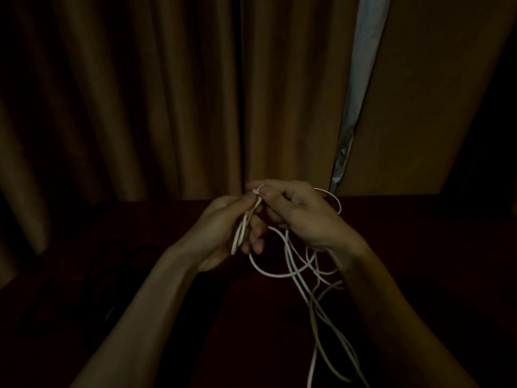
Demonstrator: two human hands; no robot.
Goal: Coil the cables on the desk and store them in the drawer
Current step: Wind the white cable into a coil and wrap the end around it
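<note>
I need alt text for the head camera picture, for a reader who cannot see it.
Two hands hold a thin white cable above a dark desk: the left hand grips gathered loops, the right hand pinches the cable at their top, and loose cable hangs below. Brown curtains hang behind.

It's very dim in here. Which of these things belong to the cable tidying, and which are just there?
Belongs to the job: white cable, held by the left hand and right hand; the dark desk under them.
Just there: brown curtain; pale gap in it.
</note>
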